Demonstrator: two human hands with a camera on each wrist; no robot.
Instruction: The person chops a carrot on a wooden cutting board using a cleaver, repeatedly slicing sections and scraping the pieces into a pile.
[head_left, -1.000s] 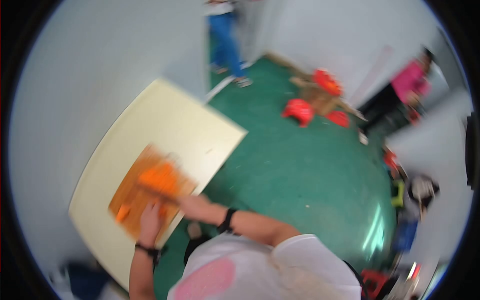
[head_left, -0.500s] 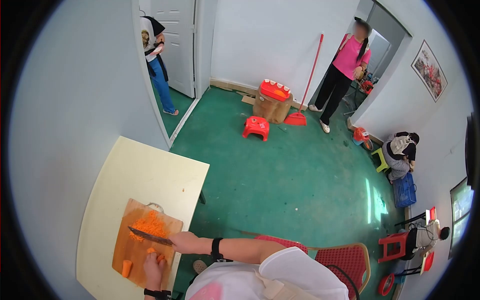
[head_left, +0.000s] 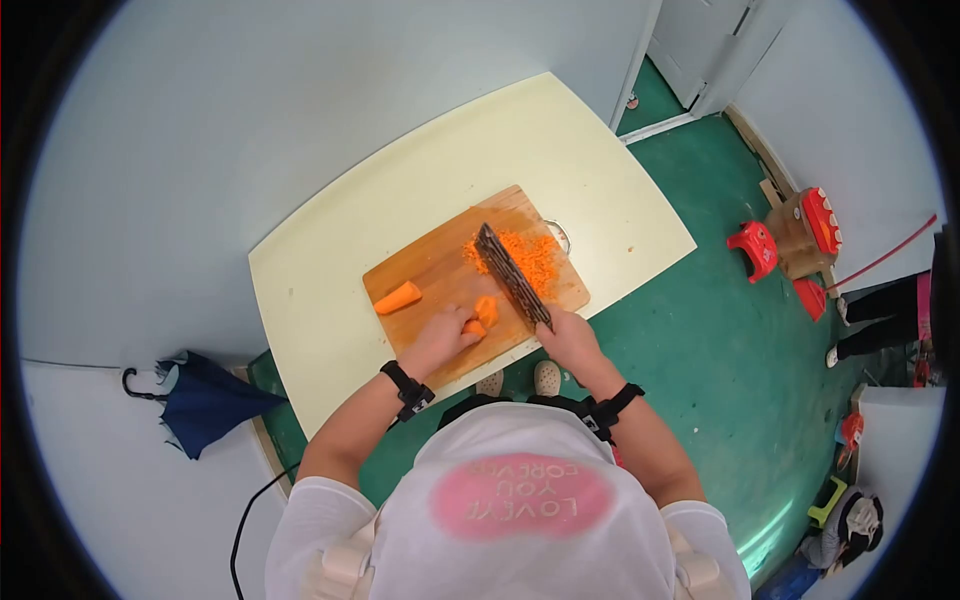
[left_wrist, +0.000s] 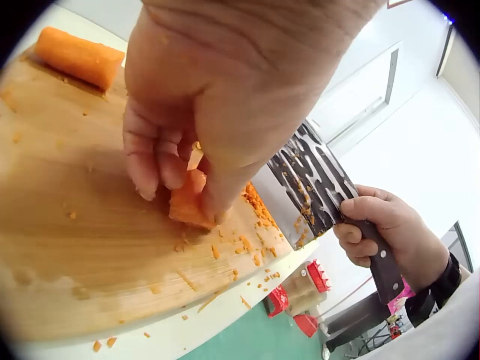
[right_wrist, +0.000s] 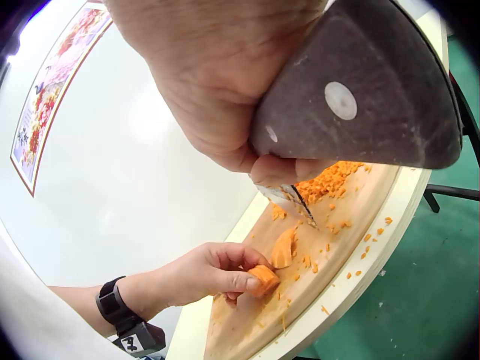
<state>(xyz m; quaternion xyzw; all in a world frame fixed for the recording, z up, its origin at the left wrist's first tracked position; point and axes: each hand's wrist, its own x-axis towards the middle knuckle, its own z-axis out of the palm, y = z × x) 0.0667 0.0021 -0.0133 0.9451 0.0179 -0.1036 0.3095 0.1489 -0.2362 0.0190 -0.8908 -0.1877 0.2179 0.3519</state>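
Observation:
On the wooden cutting board (head_left: 435, 262), my left hand (head_left: 440, 338) pinches a short carrot piece (right_wrist: 264, 282) between thumb and fingers. Right beside it lies another cut carrot piece (right_wrist: 283, 249). My right hand (head_left: 573, 342) grips the dark handle (left_wrist: 379, 262) of a cleaver (head_left: 510, 272). Its broad, dark-patterned blade has carrot bits stuck to it and is just right of the left hand's piece. Finely chopped carrot (head_left: 532, 258) is heaped beyond the blade, partly hidden by it in the head view. A larger carrot chunk (head_left: 398, 297) lies at the board's left end.
The board rests on a pale yellow table (head_left: 330, 270) against a wall, with carrot crumbs along its near edge. A dark blue umbrella (head_left: 215, 400) leans to the left. Red stools (head_left: 755, 250) and a person's legs (head_left: 885, 315) are off to the right.
The head view has swung from the room to face the table straight on. The right hand still holds the cleaver, and the left hand stays at the carrot pieces on the board.

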